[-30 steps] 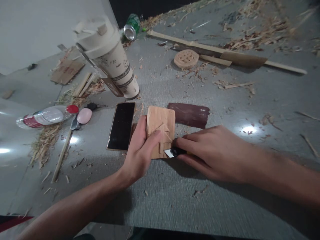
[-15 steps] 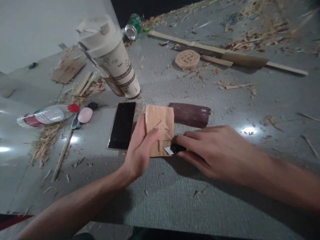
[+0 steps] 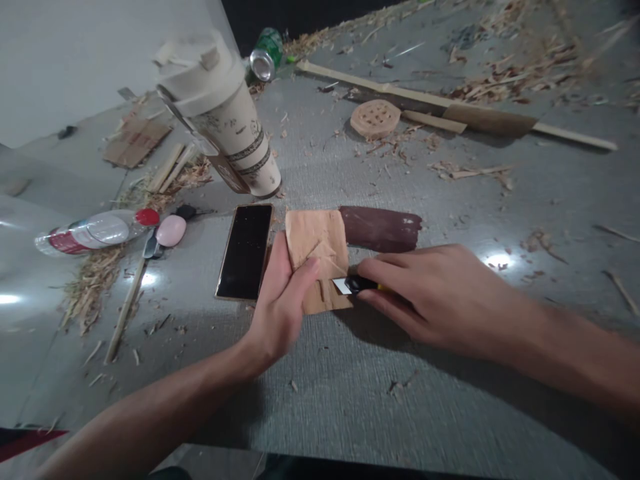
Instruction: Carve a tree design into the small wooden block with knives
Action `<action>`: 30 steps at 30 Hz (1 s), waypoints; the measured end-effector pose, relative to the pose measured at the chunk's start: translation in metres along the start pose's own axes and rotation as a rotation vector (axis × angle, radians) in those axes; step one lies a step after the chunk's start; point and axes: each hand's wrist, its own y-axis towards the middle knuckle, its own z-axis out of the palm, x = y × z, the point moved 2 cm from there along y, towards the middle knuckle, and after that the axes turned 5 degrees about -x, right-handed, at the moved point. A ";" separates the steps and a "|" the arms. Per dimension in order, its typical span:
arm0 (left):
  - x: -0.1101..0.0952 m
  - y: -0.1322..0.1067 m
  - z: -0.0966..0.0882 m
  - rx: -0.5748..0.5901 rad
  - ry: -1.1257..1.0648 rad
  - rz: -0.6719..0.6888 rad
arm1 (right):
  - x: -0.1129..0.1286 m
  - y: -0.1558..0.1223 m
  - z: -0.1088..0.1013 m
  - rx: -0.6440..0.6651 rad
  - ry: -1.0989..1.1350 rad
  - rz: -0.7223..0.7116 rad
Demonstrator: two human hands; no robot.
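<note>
A flat tan wooden block (image 3: 317,257) with carved lines lies on the grey table (image 3: 350,387). My left hand (image 3: 280,300) grips its left side, thumb pressed on the top face. My right hand (image 3: 430,297) is closed round a small knife (image 3: 353,285) with a dark handle. Its short bright blade touches the block's right lower part.
A black phone (image 3: 245,250) lies just left of the block, a dark red-brown piece (image 3: 383,228) just right of it. Behind stand a tall cream cup (image 3: 225,120), a plastic bottle (image 3: 95,230), a pink oval object (image 3: 171,231), a green can (image 3: 265,52), a round wooden disc (image 3: 375,119), sticks and shavings.
The block has turned slightly counter-clockwise under my left hand. The knife blade has moved up along the block's right part.
</note>
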 end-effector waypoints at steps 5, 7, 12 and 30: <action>0.004 -0.001 -0.002 -0.036 0.001 -0.003 | 0.003 -0.001 0.001 0.053 0.046 -0.047; 0.006 -0.001 -0.003 -0.043 -0.007 -0.005 | 0.005 -0.001 0.001 0.060 0.055 -0.057; 0.003 0.000 -0.005 -0.054 0.041 0.019 | 0.005 0.000 0.001 0.059 0.050 -0.061; 0.001 0.000 0.001 -0.006 0.034 0.023 | 0.000 0.001 -0.002 -0.012 -0.048 0.018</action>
